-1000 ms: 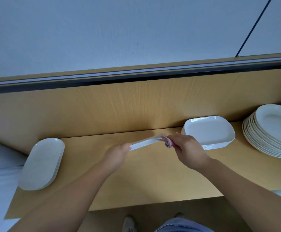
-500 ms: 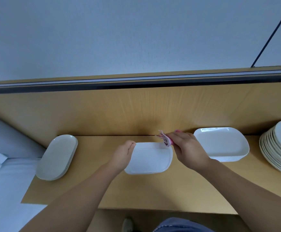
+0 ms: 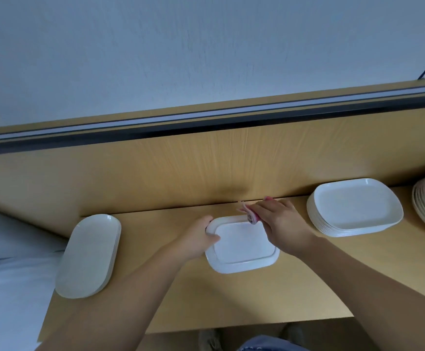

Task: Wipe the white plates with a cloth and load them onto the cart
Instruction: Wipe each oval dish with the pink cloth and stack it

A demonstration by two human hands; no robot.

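1. Wooden counter (image 3: 231, 300), seen from above.
2. One white square plate (image 3: 244, 249) lies flat at its middle.
3. Left hand (image 3: 198, 239) grips the plate's left rim, fingers curled round it.
4. Right hand (image 3: 279, 221) pinches a folded pink cloth (image 3: 250, 215) at the plate's far right corner.
5. Right of the plate sits a stack of matching plates (image 3: 353, 209); left of it, stacked oval plates (image 3: 89, 254).

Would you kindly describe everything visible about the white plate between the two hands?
The plate is a glossy white rounded square, ceramic-looking, with a ridge inset from its rim. It lies roughly flat over the wooden counter. The left hand grips its left edge; the right hand presses a pink cloth on its far right corner.
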